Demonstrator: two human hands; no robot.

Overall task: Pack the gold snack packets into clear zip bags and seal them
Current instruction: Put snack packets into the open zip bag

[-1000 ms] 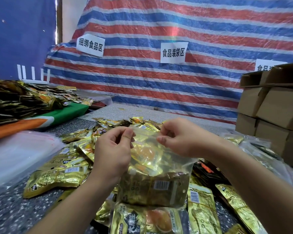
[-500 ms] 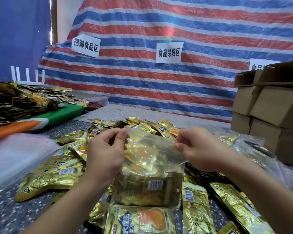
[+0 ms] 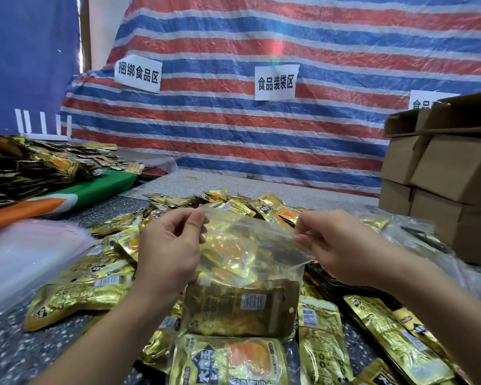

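A clear zip bag (image 3: 245,262) stuffed with gold snack packets stands upright in front of me, above a heap of loose gold packets (image 3: 322,345) on the speckled table. My left hand (image 3: 170,251) pinches the bag's top strip at its left corner between thumb and forefinger. My right hand (image 3: 336,245) pinches the same strip at its right end. The strip is stretched taut between the two hands. Inside the bag a packet's barcode (image 3: 249,300) faces me.
Stacked cardboard boxes (image 3: 450,173) stand at the right. A pile of empty clear bags (image 3: 25,254) lies at the left, beside a green and orange cloth (image 3: 75,195) heaped with more gold packets (image 3: 25,168). A striped tarp with paper signs (image 3: 275,81) hangs behind.
My right hand has slid rightward along the zip strip, from near the bag's middle to its right end. The left hand kept its pinch on the left corner.
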